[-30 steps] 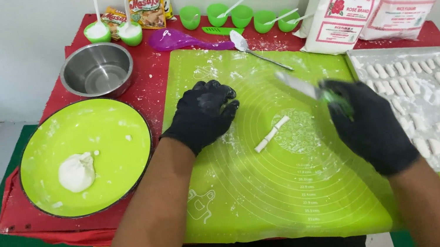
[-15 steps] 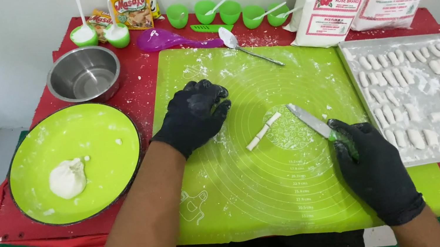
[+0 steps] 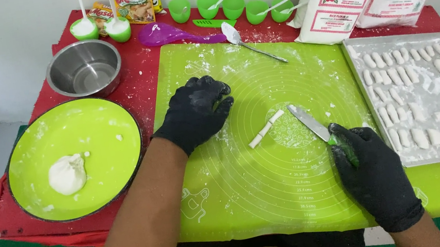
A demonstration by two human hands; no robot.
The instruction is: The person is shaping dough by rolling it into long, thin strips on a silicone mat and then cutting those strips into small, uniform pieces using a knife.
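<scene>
Dough strip [image 3: 266, 129] lay mid-mat [image 3: 304, 199], cut partly into short pieces, apart from both hands. Knife [image 3: 309, 122] blade sat just right of it, right hand [image 3: 374, 175] clenched on the green handle. Left hand [image 3: 197, 112] rested loosely curled, holding nothing. Best cut square, even lengths, strip steadied.

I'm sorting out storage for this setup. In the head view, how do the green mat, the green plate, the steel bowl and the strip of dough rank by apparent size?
1. green mat
2. green plate
3. steel bowl, though it sits farther from the camera
4. strip of dough, lying on the mat
</scene>
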